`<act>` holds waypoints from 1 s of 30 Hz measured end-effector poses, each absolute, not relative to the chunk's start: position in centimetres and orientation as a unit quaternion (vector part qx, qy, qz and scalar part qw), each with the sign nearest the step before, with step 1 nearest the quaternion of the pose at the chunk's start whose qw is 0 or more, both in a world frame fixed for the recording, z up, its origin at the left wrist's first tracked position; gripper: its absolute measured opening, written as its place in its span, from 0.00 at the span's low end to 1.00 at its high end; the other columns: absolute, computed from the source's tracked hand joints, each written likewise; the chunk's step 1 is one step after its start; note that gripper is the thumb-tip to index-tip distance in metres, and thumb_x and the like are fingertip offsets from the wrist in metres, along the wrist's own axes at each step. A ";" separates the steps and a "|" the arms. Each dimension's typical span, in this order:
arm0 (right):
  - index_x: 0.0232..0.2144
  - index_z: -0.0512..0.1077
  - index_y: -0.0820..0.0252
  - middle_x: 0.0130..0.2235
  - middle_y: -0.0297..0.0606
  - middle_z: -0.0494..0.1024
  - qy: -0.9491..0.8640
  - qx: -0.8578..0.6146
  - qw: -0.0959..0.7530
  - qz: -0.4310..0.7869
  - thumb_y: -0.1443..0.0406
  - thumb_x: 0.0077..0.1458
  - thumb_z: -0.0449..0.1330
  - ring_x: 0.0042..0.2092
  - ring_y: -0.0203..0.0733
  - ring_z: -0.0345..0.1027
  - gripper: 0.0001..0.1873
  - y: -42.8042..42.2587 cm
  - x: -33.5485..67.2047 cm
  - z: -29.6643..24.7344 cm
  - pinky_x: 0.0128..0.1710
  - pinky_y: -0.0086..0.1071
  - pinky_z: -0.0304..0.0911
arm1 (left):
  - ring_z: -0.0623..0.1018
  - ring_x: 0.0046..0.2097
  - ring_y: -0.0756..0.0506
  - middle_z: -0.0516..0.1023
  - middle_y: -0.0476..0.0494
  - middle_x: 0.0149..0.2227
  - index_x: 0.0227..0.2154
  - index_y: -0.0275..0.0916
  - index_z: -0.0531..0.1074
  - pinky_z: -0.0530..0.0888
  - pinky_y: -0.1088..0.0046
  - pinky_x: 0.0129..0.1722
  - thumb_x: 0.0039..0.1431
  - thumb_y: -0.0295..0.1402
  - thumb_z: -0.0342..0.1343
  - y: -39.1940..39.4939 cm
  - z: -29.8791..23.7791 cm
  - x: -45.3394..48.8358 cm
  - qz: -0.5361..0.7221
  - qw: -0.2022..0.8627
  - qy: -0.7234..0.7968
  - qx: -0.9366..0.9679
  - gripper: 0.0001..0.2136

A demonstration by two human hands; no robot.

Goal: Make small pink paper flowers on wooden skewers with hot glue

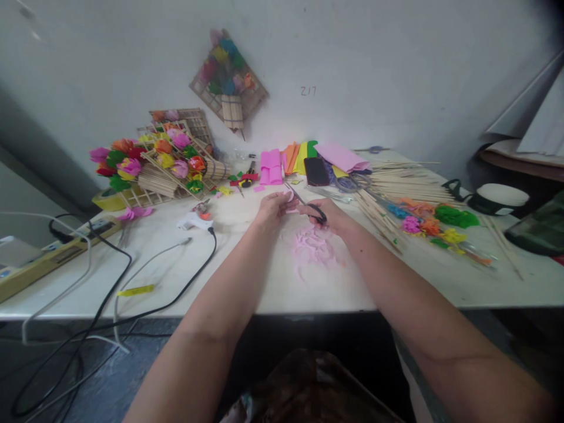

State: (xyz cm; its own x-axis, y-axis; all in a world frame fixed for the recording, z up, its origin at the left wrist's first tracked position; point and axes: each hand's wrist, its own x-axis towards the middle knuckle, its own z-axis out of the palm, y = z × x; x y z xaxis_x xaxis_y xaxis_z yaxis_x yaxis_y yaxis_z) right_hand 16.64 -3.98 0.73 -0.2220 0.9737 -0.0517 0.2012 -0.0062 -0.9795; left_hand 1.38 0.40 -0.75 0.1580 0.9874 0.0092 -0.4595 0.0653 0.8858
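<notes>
My left hand is closed on a small piece of light pink crepe paper above the middle of the table. In my right hand is a pair of scissors with black handles, fingers through the loops. The blades point up and left, close to the pink paper; whether they touch it I cannot tell. Below both hands lies a loose heap of thin pink paper scraps. Behind them rest a dark phone and folded crepe paper in bright pink, with orange, yellow and green sheets beside it.
Left stand bamboo frames with paper flowers, a white glue gun with its cord, and a power strip. Bamboo sticks and colourful paper flowers lie right. A decorated frame is on the wall.
</notes>
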 end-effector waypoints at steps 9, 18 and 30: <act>0.20 0.65 0.62 0.12 0.25 0.61 -0.590 -0.491 0.392 0.506 0.56 0.40 0.65 0.12 0.25 0.49 0.16 -3.6 16.6 0.4 0.09 0.21 0.40 | 0.77 0.28 0.48 0.77 0.42 0.25 0.24 0.32 0.69 0.72 0.73 0.31 0.39 0.30 0.65 0.4 -0.9 1.4 0.554 0.650 0.326 0.405 0.11; 0.21 0.66 0.62 0.11 0.25 0.59 -0.593 -0.487 0.397 0.503 0.59 0.41 0.65 0.11 0.25 0.47 0.14 -3.9 16.7 0.8 0.09 0.22 0.40 | 0.78 0.29 0.47 0.77 0.43 0.25 0.24 0.33 0.69 0.72 0.72 0.31 0.40 0.29 0.64 0.6 -1.0 1.3 0.553 0.652 0.328 0.402 0.10; 0.21 0.67 0.63 0.11 0.25 0.58 -0.594 -0.483 0.393 0.508 0.58 0.39 0.66 0.11 0.25 0.46 0.15 -3.5 17.0 0.4 0.09 0.23 0.36 | 0.78 0.30 0.46 0.76 0.42 0.26 0.25 0.31 0.69 0.72 0.72 0.33 0.42 0.27 0.63 0.5 -0.4 1.0 0.553 0.657 0.327 0.394 0.08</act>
